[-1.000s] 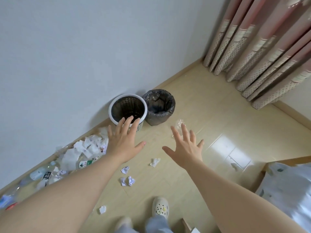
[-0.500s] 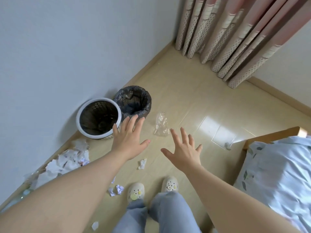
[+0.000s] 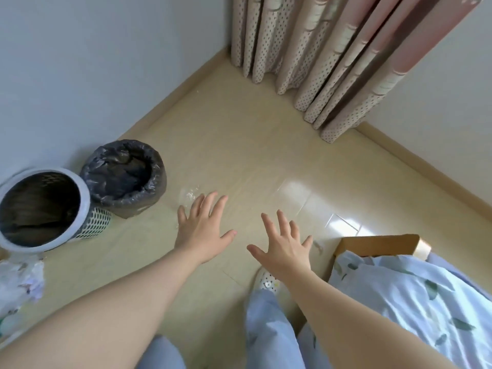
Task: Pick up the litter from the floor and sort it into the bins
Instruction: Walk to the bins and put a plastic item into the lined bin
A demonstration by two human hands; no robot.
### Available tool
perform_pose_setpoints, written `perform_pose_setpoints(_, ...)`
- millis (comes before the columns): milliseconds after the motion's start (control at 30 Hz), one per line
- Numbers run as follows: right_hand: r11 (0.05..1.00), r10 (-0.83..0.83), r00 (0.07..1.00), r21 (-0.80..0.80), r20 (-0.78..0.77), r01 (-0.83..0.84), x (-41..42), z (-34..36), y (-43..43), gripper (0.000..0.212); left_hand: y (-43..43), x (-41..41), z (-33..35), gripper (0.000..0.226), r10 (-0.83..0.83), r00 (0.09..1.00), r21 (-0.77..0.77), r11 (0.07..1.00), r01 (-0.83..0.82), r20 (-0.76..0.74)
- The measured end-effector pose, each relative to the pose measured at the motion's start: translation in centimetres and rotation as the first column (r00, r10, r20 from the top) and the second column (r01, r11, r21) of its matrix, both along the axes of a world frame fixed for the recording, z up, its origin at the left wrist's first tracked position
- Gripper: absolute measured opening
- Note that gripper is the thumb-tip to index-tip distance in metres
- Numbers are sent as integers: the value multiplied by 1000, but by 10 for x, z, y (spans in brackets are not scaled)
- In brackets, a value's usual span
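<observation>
Head view: we hold our left hand (image 3: 202, 230) and right hand (image 3: 282, 249) out flat, fingers spread and grasping nothing, probably poised for the crumpled clear plastic wrapper (image 3: 190, 194). It lies on the floor just beyond the left fingertips, right of the black-bag-lined bin (image 3: 133, 206). That bin stands just beside the white-rimmed mesh basket (image 3: 86, 206), seemingly paired for easy sorting. Crumpled white paper litter (image 3: 21, 278) lies near left. We can read no writing.

Floor (image 3: 239, 145): smooth, glossy, pale wood-look boards. Bin liner (image 3: 125, 166): crinkled black plastic, dull sheen. White bin (image 3: 85, 201): perforated plastic. Wrapper (image 3: 189, 194) by my left hand (image 3: 202, 230): clear, crumpled plastic. Curtains (image 3: 332, 62): matt cloth.
</observation>
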State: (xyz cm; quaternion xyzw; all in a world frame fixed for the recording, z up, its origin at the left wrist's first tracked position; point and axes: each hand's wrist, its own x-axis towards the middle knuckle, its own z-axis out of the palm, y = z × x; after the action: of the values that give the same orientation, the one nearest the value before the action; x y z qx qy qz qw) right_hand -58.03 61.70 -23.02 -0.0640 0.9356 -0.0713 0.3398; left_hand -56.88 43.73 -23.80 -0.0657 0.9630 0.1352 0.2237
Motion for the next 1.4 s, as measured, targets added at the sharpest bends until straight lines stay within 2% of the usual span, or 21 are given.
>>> perform_pose_setpoints(133,999,-33,999,36,42,31,-36,-52,60,77,69,-42,-53,77,-83,995,33,996,81,61)
perform_pose_setpoints(267,983,-180,980,54,88,176,-59,-129,109,76,123,-85,-126,77,-200,976,46,980,196,92)
perform_pose_setpoints(433,917,-395,912,107,109,384,-70,-255,178,73,194,-114,-250,77,-333,933,85,942,324,134)
perform_pose_setpoints(600,862,-483,872,216,77,458,-77,-374,252,68,274,-126,-371,76,-395,910,190,910,369,124)
perform_pose_setpoints(700,806,-565,825,220,11,550,-92,-435,293,66,310,-135,-435,76,-408,905,232,898,374,119)
perform_pose_setpoints(833,683,-719,694,148,-38,715,-124,-506,341,68,333,-152,-502,72,-452,889,256,870,420,77)
perform_pose_setpoints(933,617,-778,627,145,-37,774,-141,-542,360,71,334,-166,-540,69,-450,891,263,868,421,60)
perform_pose_setpoints(1033,610,-781,623,149,-50,778,-156,-566,363,63,327,-175,-561,67,-437,899,228,878,420,27)
perform_pose_setpoints(1167,625,-752,616,43,-235,779,-179,-574,371,34,313,-186,-570,66,-438,899,201,879,432,-14)
perform_pose_setpoints(1267,584,-764,547,-6,-342,812,-219,-569,382,40,309,-207,-573,67,-429,903,142,893,426,-15)
perform_pose_setpoints(1333,560,-807,546,4,-223,829,-246,-567,384,47,313,-224,-573,69,-413,910,92,908,409,23)
perform_pose_setpoints(1400,588,-805,589,36,-67,808,-260,-567,382,51,323,-239,-571,71,-414,907,59,910,410,76)
